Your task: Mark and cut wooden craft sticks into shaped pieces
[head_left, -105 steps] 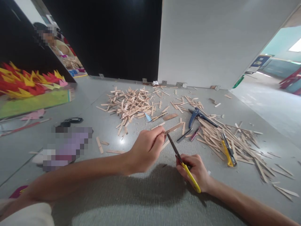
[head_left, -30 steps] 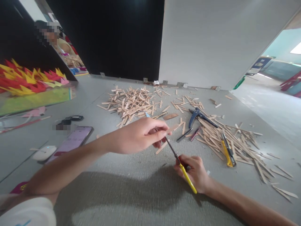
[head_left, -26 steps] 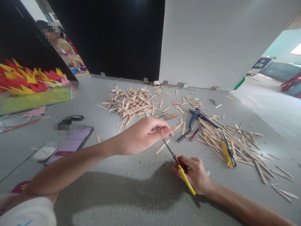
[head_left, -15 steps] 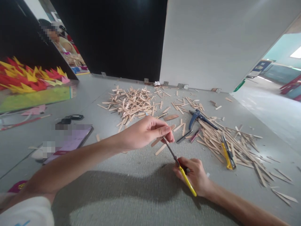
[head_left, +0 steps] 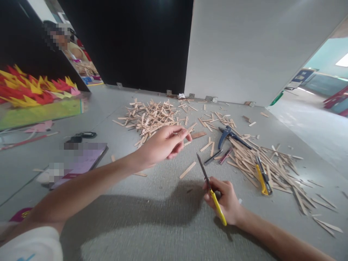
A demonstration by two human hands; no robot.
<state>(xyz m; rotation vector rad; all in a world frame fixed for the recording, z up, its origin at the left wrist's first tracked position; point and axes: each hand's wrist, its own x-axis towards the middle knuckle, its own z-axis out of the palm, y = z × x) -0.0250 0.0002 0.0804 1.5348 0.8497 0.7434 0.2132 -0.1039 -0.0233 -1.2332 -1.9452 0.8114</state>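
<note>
Grey textured surface [head_left: 130,243] extends from the near edge of view to two upright panels. Nearest, the person's right hand [head_left: 224,199] grips a pair of yellow-handled metal scissors [head_left: 213,198], fingers wrapped about the handles, blades directed forward-left. Left hand [head_left: 163,146]: thumb and fingers pinch a flat, pale wooden stick [head_left: 192,127], raised and apart from the blades. Between the hands, one loose wooden stick [head_left: 187,170] lies flat. Right of the scissors, a yellow-and-black utility knife [head_left: 261,181] rests on a spread of long wooden sticks [head_left: 244,159]. Beyond the left hand sits a heap of short wooden pieces [head_left: 152,116]. Behind all stand a black panel [head_left: 136,47] and a light grey panel [head_left: 233,50].
</note>
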